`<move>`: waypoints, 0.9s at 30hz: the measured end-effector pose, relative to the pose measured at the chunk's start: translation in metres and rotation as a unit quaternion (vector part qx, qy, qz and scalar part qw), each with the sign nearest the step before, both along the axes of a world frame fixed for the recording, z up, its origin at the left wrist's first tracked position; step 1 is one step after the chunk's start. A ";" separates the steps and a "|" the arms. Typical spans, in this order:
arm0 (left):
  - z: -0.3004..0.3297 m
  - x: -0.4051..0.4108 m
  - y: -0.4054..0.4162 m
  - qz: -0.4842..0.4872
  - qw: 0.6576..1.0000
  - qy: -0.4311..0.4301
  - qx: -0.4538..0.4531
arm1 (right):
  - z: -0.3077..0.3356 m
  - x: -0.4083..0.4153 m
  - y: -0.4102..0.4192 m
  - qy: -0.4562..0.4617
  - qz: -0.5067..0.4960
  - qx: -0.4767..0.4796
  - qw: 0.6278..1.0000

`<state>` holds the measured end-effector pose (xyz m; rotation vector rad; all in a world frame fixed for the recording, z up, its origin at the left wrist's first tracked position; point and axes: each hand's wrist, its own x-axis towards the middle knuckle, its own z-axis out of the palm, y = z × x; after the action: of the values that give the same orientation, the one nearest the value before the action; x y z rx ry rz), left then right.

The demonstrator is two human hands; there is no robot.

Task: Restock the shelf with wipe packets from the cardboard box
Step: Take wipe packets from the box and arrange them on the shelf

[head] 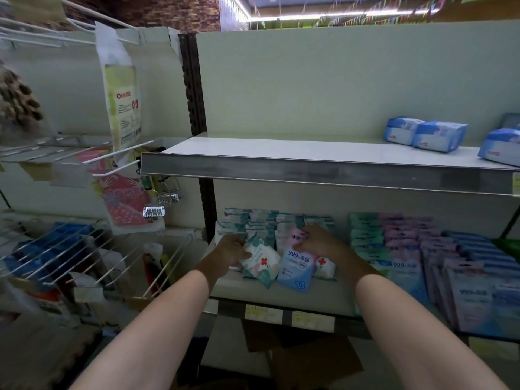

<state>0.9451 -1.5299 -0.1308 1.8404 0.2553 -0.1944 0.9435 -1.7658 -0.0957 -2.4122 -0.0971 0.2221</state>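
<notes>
Both my hands reach onto the lower shelf [281,298]. My left hand [229,250] grips a white and teal wipe packet with a red cross [260,263], tilted against the stacked rows. My right hand [318,240] rests on the top of a light blue wipe packet marked 999 [295,270] and a pink one behind it. Another red-cross packet [325,267] stands just right of the blue one. Rows of teal packets [253,220] fill the shelf behind. The open cardboard box [309,358] sits on the floor below, between my forearms.
The upper shelf [281,149] holds blue and white packs [439,135] at its right end. More green, pink and blue packets [408,240] fill the lower shelf to the right. Wire racks and hooks with hanging goods [121,108] jut out on the left.
</notes>
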 end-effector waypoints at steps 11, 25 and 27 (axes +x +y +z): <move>-0.003 -0.005 0.012 0.031 0.981 0.063 -0.180 | -0.006 -0.006 0.002 -0.012 0.005 -0.013 1.000; -0.026 -0.011 0.029 0.077 0.974 0.063 -0.203 | -0.012 0.002 0.006 0.003 0.016 -0.027 0.999; -0.026 -0.013 0.026 0.075 0.980 0.067 -0.173 | -0.011 0.003 0.010 0.004 0.018 -0.031 0.999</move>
<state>0.9324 -1.5035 -0.1564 1.4587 0.4269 -0.2420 0.9469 -1.7562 -0.1067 -2.4722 -0.1323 0.2541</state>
